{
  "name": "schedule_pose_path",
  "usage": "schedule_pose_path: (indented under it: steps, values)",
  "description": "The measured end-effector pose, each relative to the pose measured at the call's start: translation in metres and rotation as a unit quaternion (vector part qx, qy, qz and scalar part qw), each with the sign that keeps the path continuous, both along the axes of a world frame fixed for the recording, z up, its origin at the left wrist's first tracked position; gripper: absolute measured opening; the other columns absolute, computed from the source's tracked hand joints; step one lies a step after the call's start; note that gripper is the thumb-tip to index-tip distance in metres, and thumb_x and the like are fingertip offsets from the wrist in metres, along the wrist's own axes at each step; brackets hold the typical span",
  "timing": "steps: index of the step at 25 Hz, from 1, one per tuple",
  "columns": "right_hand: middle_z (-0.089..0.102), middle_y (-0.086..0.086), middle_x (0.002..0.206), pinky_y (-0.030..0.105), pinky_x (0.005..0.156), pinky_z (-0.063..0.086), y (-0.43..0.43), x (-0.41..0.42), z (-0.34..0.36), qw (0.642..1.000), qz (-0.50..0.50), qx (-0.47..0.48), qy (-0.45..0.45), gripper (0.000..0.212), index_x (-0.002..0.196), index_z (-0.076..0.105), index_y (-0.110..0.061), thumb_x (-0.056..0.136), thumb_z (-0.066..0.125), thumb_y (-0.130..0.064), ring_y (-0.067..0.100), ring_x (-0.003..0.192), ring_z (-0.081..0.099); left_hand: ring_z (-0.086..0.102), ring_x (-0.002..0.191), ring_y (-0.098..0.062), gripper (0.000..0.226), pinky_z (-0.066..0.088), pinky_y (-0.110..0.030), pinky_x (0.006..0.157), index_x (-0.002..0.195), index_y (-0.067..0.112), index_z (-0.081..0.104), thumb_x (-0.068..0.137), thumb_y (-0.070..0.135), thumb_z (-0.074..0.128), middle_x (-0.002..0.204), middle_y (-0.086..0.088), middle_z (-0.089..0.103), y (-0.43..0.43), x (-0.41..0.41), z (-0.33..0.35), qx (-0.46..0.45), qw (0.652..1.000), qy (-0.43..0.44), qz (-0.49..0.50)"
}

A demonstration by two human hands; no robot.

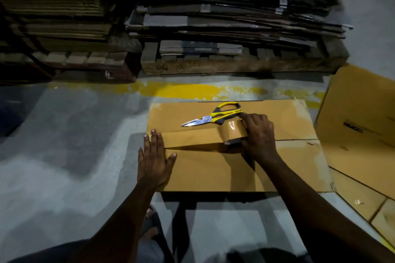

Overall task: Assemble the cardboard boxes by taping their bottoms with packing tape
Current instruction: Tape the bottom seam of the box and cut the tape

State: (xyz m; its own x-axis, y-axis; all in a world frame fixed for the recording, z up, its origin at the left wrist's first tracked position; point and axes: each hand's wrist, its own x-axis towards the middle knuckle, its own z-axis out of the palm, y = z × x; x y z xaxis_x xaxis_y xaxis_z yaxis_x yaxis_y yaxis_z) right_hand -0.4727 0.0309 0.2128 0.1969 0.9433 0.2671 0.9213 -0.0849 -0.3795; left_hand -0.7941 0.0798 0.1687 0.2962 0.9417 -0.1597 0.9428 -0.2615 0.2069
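Note:
A brown cardboard box (pixel 213 168) stands bottom-up in front of me, its two flaps meeting in a seam across the middle. My left hand (pixel 152 158) presses flat with straight fingers on the left end of the seam, over the start of a brown tape strip (pixel 188 139). My right hand (pixel 259 134) grips the roll of brown packing tape (pixel 233 132) on the seam near the middle, the strip stretching from it back to my left hand. Yellow-handled scissors (pixel 215 114) lie shut on the far flap, just behind the roll.
Another cardboard box (pixel 361 134) lies open on the floor to the right. Stacks of flattened cardboard (pixel 224 23) on wooden pallets fill the back. A yellow line (pixel 181 89) crosses the grey floor behind the box. My sandalled foot (pixel 149 220) shows beneath.

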Motion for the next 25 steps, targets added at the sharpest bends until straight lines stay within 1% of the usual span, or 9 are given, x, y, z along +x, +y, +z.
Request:
schedule_pose_path:
  steps: [2,5,9,14,16,18,19,22,25]
  values:
    - [0.058,0.005,0.112,0.040,0.077,0.039,-0.005,0.010,-0.006,0.998,-0.052,-0.007,0.025,0.072,0.122,0.055,-0.019,0.062,0.089,-0.042,0.030,0.101,0.051,-0.013,0.148,-0.029,0.084,0.006,-0.059,0.114,0.154,0.015,-0.009,0.089,0.066,0.006,0.161,-0.005,-0.017,-0.001,0.005,0.003,-0.008,1.000,0.027,0.009]
    - [0.055,0.009,0.118,0.044,0.081,0.044,-0.007,0.013,-0.015,0.993,-0.047,-0.032,0.108,0.062,0.126,0.057,-0.015,0.069,0.080,-0.011,0.034,0.107,0.051,-0.017,0.147,-0.030,0.085,-0.003,-0.059,0.115,0.154,0.011,-0.007,0.085,0.061,-0.001,0.159,-0.007,-0.021,-0.001,0.021,0.010,-0.019,0.998,0.061,-0.010]
    - [0.058,0.011,0.126,0.048,0.087,0.044,-0.007,0.019,-0.017,0.989,-0.032,-0.064,0.133,0.067,0.136,0.048,-0.016,0.075,0.074,-0.011,0.034,0.112,0.050,-0.020,0.146,-0.031,0.091,-0.005,-0.056,0.117,0.153,0.010,-0.010,0.079,0.063,-0.003,0.158,-0.009,-0.024,-0.006,0.064,0.014,-0.029,0.993,0.077,-0.080]
    - [0.056,0.007,0.127,0.043,0.082,0.037,-0.007,0.018,-0.013,0.995,-0.014,-0.082,0.055,0.071,0.140,0.044,-0.022,0.076,0.071,-0.012,0.033,0.108,0.049,-0.015,0.147,-0.033,0.092,-0.003,-0.057,0.116,0.153,0.008,-0.007,0.081,0.064,0.003,0.159,-0.011,-0.020,-0.012,0.082,0.008,-0.027,0.995,0.085,-0.050]
    - [0.054,0.007,0.122,0.041,0.080,0.036,-0.011,0.025,-0.012,0.998,-0.012,-0.058,-0.010,0.069,0.139,0.045,-0.027,0.077,0.076,-0.029,0.031,0.104,0.049,-0.015,0.147,-0.032,0.093,-0.003,-0.056,0.117,0.153,0.008,-0.008,0.081,0.066,0.001,0.159,-0.010,-0.021,-0.011,0.079,0.006,-0.027,0.994,0.093,-0.056]
    - [0.051,0.006,0.121,0.040,0.082,0.034,-0.021,0.046,-0.011,0.997,-0.052,-0.038,-0.031,0.078,0.135,0.050,-0.028,0.069,0.081,-0.053,0.029,0.104,0.045,-0.013,0.147,-0.032,0.093,-0.001,-0.056,0.117,0.153,0.008,-0.006,0.082,0.066,0.003,0.160,-0.010,-0.019,-0.011,0.079,0.006,-0.024,0.994,0.086,-0.059]
    - [0.049,0.007,0.122,0.041,0.083,0.035,-0.027,0.058,-0.011,0.996,-0.079,-0.032,-0.024,0.080,0.134,0.052,-0.026,0.065,0.084,-0.052,0.029,0.106,0.043,-0.013,0.148,-0.032,0.093,-0.001,-0.055,0.117,0.153,0.008,-0.006,0.082,0.066,0.003,0.160,-0.010,-0.018,-0.012,0.079,0.008,-0.021,0.995,0.085,-0.056]
    - [0.048,0.009,0.122,0.043,0.084,0.042,-0.034,0.082,-0.012,0.993,-0.112,-0.020,0.036,0.073,0.130,0.054,-0.024,0.065,0.088,-0.029,0.030,0.108,0.043,-0.012,0.147,-0.033,0.092,-0.003,-0.055,0.116,0.153,0.008,-0.006,0.080,0.062,0.006,0.160,-0.011,-0.017,-0.018,0.088,0.013,-0.018,0.996,0.080,-0.036]
    - [0.054,0.006,0.119,0.044,0.081,0.047,-0.030,0.080,-0.016,0.988,-0.090,-0.008,0.127,0.074,0.131,0.051,-0.023,0.065,0.084,-0.008,0.029,0.108,0.050,-0.011,0.148,-0.032,0.089,-0.002,-0.055,0.118,0.154,0.008,-0.001,0.081,0.056,0.015,0.160,-0.012,-0.014,-0.033,0.125,0.013,-0.010,0.992,0.065,-0.112]
